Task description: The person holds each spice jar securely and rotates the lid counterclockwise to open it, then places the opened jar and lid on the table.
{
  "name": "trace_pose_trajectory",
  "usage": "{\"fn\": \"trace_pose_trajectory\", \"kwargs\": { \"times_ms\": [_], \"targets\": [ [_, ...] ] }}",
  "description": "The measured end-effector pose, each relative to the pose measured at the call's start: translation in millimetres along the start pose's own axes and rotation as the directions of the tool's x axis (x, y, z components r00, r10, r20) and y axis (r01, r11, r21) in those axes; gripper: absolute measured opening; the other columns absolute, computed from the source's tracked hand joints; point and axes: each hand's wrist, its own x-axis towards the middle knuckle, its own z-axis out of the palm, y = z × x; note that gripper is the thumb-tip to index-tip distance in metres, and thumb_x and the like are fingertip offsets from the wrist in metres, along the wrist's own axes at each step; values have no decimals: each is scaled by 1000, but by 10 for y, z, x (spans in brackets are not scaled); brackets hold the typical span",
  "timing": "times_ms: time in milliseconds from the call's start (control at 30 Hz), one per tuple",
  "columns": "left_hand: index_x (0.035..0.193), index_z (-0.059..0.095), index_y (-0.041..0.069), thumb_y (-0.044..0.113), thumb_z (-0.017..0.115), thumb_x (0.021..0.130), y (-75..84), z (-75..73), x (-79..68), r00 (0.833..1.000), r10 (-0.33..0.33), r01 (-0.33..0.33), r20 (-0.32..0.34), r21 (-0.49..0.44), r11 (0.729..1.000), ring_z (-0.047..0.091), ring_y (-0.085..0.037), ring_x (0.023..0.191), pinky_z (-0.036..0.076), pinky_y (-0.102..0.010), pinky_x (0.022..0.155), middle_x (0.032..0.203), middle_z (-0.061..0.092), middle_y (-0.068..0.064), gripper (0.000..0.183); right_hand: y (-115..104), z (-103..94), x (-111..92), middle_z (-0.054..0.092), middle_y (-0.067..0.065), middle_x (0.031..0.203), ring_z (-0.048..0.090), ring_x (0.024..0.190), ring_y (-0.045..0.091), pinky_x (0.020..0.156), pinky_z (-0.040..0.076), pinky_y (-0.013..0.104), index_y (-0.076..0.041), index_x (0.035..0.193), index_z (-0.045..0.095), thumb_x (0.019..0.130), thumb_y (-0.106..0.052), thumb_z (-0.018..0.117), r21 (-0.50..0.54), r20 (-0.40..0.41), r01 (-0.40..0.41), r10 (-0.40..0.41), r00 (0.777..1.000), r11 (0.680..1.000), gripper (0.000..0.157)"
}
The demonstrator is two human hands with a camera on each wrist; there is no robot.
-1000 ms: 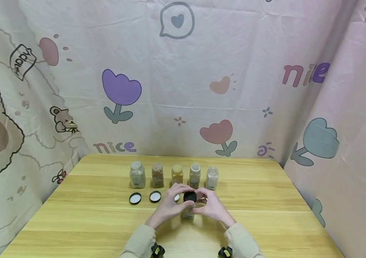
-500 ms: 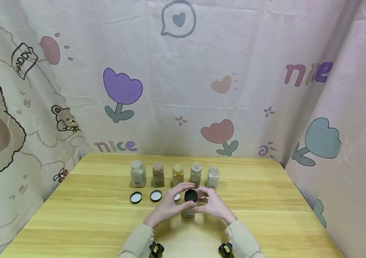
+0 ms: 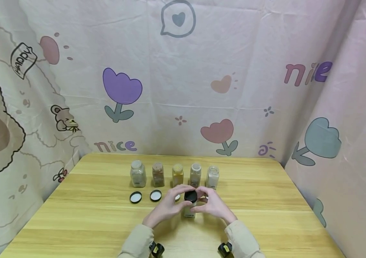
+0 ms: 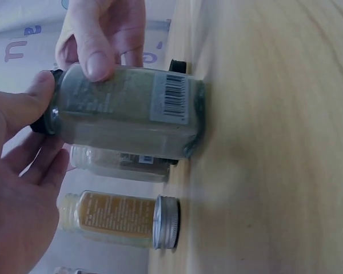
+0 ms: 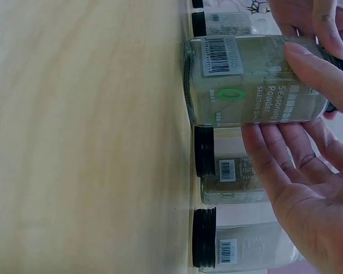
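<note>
A clear glass seasoning jar (image 3: 189, 211) of greyish-green powder stands upright on the wooden table in front of the person. Its black lid (image 3: 191, 196) is at the mouth; whether it is threaded on cannot be told. My left hand (image 3: 171, 205) holds this lid between thumb and fingers, as the left wrist view shows from the side. Around the jar's body curls my right hand (image 3: 213, 205), thumb on one face and fingers on the other; the right wrist view shows the label "Seasoning Powder" (image 5: 268, 103) between them.
Behind the hands stand several lidless jars in a row, among them a large pale one (image 3: 138, 175), a brown one (image 3: 158, 175), a yellow one (image 3: 178, 175) and a white one (image 3: 213, 178). Upturned black lids (image 3: 135, 197) lie before them. A silver-rimmed lid (image 4: 167, 222) shows too.
The fingers of my left hand have come down slightly with the lid, whose top now catches more light. My right hand and the jar stay in nearly the same place.
</note>
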Motion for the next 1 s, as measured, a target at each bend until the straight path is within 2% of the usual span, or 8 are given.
{"fn": "trace_pose_trajectory", "kwargs": {
  "times_ms": [167,300,400,500,633,700,833,1000],
  "targets": [
    [121,69,6,18,85,80,5,44,13,994,-19,23,-106,41,999,67,-24,108,59,-43,94,116,70,-6,45,16,9,10,67,14,110,61,96,10,96,58,22,0,120,63,76,-7,86,2,3,-3,3,1000,1000,50],
    [123,68,6,21,86,79,19,49,19,993,-5,12,-117,64,998,64,-23,110,57,-39,97,119,68,-6,50,23,6,11,67,14,110,61,96,7,96,58,23,0,120,64,77,-7,85,-12,3,10,-10,1000,1000,49],
    [128,66,7,20,83,83,33,24,17,996,4,-1,-84,34,999,62,-27,119,54,-41,103,128,65,-9,50,18,1,11,67,14,110,61,96,7,96,59,24,-1,119,64,77,-8,85,-15,3,12,-12,1000,1000,48],
    [134,62,8,17,75,90,44,-11,17,1000,1,-1,-18,-11,1000,60,-32,127,52,-46,108,137,62,-12,47,13,-2,10,66,15,109,61,96,10,95,59,24,0,118,63,76,-8,86,-8,3,6,-6,1000,1000,48],
    [139,58,6,12,65,96,48,-41,22,997,-12,15,78,-38,999,57,-35,130,50,-50,111,143,60,-14,44,15,-5,3,65,17,114,63,101,15,97,58,24,3,124,60,76,-6,85,15,10,8,-9,1000,1000,55],
    [139,58,6,11,65,96,47,-44,27,995,-26,29,91,-34,999,58,-34,128,49,-50,111,141,61,-13,44,15,-7,0,65,17,115,63,102,15,98,58,25,3,125,59,77,-6,85,16,12,10,-10,1000,1000,56],
    [131,64,8,15,73,90,47,-30,41,998,-45,46,34,-3,999,62,-30,121,54,-45,106,132,67,-10,42,14,-11,-1,65,17,111,61,98,13,97,59,26,2,122,61,77,-6,85,3,8,7,-7,1000,1000,52],
    [121,69,7,18,81,83,53,10,54,998,-39,40,-40,28,999,65,-27,110,58,-46,96,120,69,-8,41,15,-2,3,65,16,111,61,97,12,96,59,26,0,121,62,77,-8,85,-1,13,-5,5,1000,1000,50]
  ]
}}
